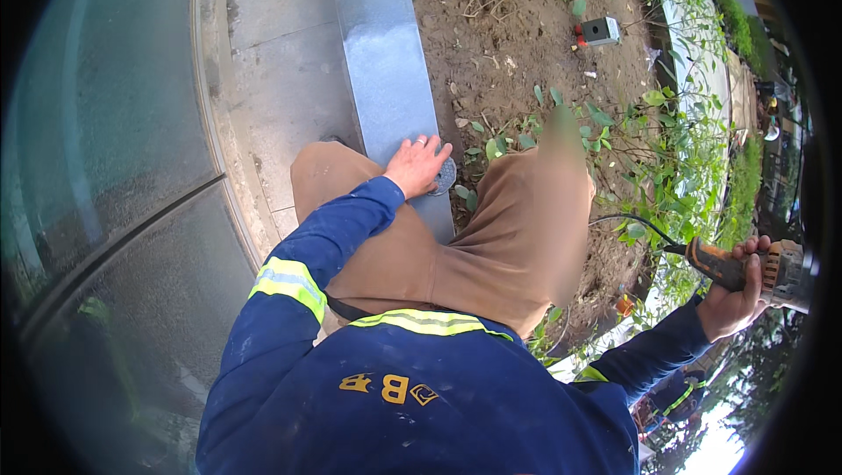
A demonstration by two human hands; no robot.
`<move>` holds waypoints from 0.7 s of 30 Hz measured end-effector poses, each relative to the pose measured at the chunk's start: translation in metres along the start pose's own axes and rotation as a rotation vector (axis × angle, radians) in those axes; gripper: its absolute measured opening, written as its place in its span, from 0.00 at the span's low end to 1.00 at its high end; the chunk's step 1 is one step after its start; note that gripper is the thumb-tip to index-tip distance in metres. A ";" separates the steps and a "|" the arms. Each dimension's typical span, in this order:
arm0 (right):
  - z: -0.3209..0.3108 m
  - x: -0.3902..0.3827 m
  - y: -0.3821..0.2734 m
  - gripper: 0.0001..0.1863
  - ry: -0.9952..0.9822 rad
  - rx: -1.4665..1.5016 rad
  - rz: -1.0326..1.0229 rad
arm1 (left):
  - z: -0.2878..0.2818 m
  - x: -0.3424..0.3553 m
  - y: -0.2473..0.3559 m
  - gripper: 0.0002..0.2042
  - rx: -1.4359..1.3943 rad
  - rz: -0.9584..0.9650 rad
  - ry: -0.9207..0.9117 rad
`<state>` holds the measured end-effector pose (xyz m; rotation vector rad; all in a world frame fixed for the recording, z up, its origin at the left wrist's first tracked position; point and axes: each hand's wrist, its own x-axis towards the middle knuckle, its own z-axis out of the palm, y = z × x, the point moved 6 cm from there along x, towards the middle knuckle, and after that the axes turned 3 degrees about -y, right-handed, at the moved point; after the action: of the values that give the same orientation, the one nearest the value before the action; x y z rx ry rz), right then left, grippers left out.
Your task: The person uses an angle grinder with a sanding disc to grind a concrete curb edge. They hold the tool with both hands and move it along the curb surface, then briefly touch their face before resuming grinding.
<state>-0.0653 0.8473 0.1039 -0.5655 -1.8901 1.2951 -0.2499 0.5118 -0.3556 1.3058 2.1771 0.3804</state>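
My left hand (417,164) rests on the grey-blue metal beam (373,45), fingers spread and slightly bent. Beside and partly under it lies a round grey textured disc (445,175); whether my fingertips grip it I cannot tell. Out at the right, my right hand (741,291) is closed around an orange and black corded power tool (719,264), whose metal head reaches the edge of the picture. My knees in brown trousers straddle the beam.
A glass panel (114,98) and pale paving (281,80) run along the left. Soil (491,54) with leafy plants (667,177) lies right of the beam, holding a small grey box with red fittings (601,31). Another person (680,396) appears at the lower right.
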 end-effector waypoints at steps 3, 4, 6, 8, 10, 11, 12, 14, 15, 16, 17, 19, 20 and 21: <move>0.016 0.019 -0.018 0.23 0.004 0.021 0.031 | 0.014 0.004 -0.006 0.40 0.025 0.029 -0.044; 0.021 0.024 -0.026 0.23 0.015 0.013 0.040 | 0.017 0.001 -0.009 0.41 0.031 0.037 -0.053; 0.024 0.031 -0.050 0.23 0.045 -0.007 0.046 | 0.002 -0.005 -0.012 0.42 -0.112 -0.023 -0.098; 0.025 0.032 -0.076 0.23 0.064 -0.019 0.052 | -0.014 -0.023 -0.020 0.41 -0.193 -0.111 -0.117; 0.023 0.033 -0.102 0.24 0.100 -0.046 0.094 | -0.033 -0.048 -0.035 0.38 -0.211 -0.214 -0.104; 0.017 0.035 -0.113 0.24 0.106 -0.065 0.135 | -0.044 -0.059 -0.045 0.37 -0.222 -0.276 -0.111; 0.016 0.032 -0.122 0.24 0.116 -0.081 0.178 | -0.054 -0.075 -0.059 0.36 -0.218 -0.308 -0.117; 0.022 0.030 -0.142 0.26 0.113 -0.085 0.214 | -0.076 -0.108 -0.088 0.35 -0.213 -0.367 -0.126; 0.029 0.027 -0.149 0.26 0.132 -0.098 0.227 | -0.084 -0.124 -0.104 0.34 -0.180 -0.409 -0.163; 0.036 0.024 -0.155 0.26 0.151 -0.112 0.241 | -0.093 -0.139 -0.119 0.33 -0.146 -0.452 -0.200; 0.040 0.021 -0.162 0.27 0.198 -0.126 0.253 | -0.104 -0.153 -0.133 0.33 -0.114 -0.496 -0.230; 0.050 0.019 -0.168 0.28 0.207 -0.118 0.230 | -0.131 -0.170 -0.154 0.32 -0.077 -0.540 -0.266; 0.052 0.015 -0.171 0.28 0.208 -0.116 0.219 | -0.140 -0.181 -0.163 0.32 -0.062 -0.564 -0.284; 0.051 0.010 -0.173 0.29 0.231 -0.098 0.217 | -0.148 -0.191 -0.172 0.31 -0.037 -0.585 -0.288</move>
<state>-0.1012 0.7580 0.2563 -0.9520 -1.7421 1.2172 -0.3924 0.2684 -0.2632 0.6069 2.1624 -0.0025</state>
